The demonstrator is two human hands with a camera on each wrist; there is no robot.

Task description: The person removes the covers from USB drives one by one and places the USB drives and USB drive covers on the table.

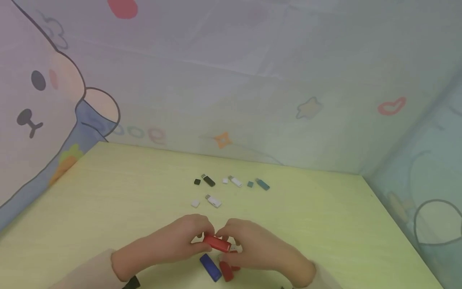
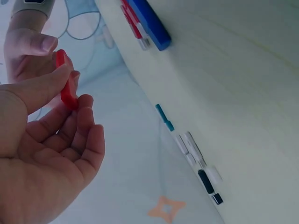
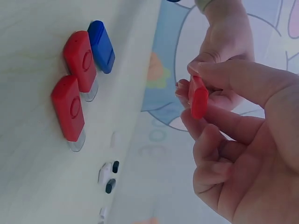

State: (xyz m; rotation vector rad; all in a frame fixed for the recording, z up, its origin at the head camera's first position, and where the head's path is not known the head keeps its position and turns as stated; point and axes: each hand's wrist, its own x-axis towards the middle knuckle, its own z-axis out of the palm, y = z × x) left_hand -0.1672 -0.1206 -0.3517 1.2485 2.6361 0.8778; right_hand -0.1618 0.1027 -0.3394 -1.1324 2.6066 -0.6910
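Both hands meet around a red USB stick (image 1: 216, 243), held just above the near part of the table. My left hand (image 1: 182, 239) pinches one end of it between thumb and fingers. At the other end, my right hand (image 1: 260, 245) pinches it too, with a pale tip showing by the fingers in the head view. Below lie a blue stick (image 1: 210, 267) and two more red sticks (image 3: 80, 60) with clear ends, side by side in the right wrist view. In the head view the right hand partly covers these red ones.
Farther back on the pale yellow table (image 1: 317, 216) lie uncapped USB sticks: a black one (image 1: 208, 180), a white one (image 1: 236, 182), a teal one (image 1: 263, 184) and another white one (image 1: 213, 201) nearer. Each has its small cap beside it. A printed cloth (image 1: 252, 100) hangs behind.
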